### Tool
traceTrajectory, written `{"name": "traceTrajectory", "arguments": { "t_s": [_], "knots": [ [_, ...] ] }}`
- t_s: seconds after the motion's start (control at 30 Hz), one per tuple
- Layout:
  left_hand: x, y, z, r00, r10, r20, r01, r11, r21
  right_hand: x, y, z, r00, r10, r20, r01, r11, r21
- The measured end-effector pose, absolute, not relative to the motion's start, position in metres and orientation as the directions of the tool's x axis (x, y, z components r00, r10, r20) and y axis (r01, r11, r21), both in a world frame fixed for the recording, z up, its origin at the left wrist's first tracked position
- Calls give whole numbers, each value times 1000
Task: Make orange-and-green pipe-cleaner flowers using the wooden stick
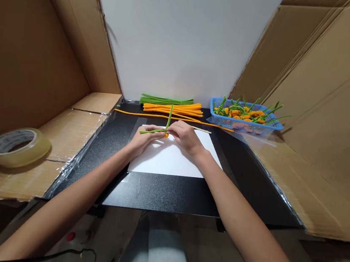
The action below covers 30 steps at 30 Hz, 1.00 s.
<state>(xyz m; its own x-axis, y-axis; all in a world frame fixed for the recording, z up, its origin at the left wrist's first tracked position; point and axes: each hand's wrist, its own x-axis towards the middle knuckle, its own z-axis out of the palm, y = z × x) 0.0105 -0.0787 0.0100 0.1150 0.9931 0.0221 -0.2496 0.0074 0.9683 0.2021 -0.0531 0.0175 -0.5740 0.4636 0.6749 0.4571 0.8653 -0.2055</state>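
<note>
Above a white sheet (168,160), both of my hands pinch one small piece made of pipe cleaners. A green pipe cleaner (169,115) in it sticks up between the fingers, and another green length points left across my left hand (147,137). A small orange part (166,135) shows just below the fingertips. My right hand (184,135) is closed at the same joint, its thumb and fingers pressed together beside the upright green stem. The fingers hide most of how the pieces meet.
Behind the sheet lie bundles of green pipe cleaners (166,101) and orange pipe cleaners (173,108), plus one long orange pipe cleaner (126,112). A thin pale stick (203,130) is near my right hand. A blue basket (246,125) holds several orange-and-green pieces. Clear tape (37,148) lies left; cardboard walls (334,82) flank the table.
</note>
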Motion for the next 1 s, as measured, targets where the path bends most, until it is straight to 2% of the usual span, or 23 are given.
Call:
{"name": "traceTrajectory", "arguments": {
  "t_s": [0.13,0.23,0.37,0.5,0.63,0.8,0.9,1.0],
  "knots": [
    [8,-77,6,117,988,103,-150,-85,985,198,-55,16,-575,465,673,481,858,-182],
    [9,-77,8,91,989,118,-138,-105,985,194,-56,15,-554,488,674,489,846,-210],
    [13,-78,12,111,988,105,-160,-87,983,189,-58,13,-510,541,668,475,825,-306],
    [14,-78,10,51,993,111,-172,-101,980,187,-59,13,-450,615,647,476,779,-409],
    [11,-79,7,80,973,216,-108,-206,972,186,-59,15,-417,690,592,507,717,-479],
    [10,-82,7,104,917,386,73,-394,916,186,-60,21,-393,749,533,522,659,-542],
    [14,-87,9,54,914,403,56,-406,912,185,-60,25,-354,798,489,518,602,-608],
    [17,-91,8,18,906,423,57,-423,904,183,-60,28,-295,882,367,485,470,-738]
  ]
}}
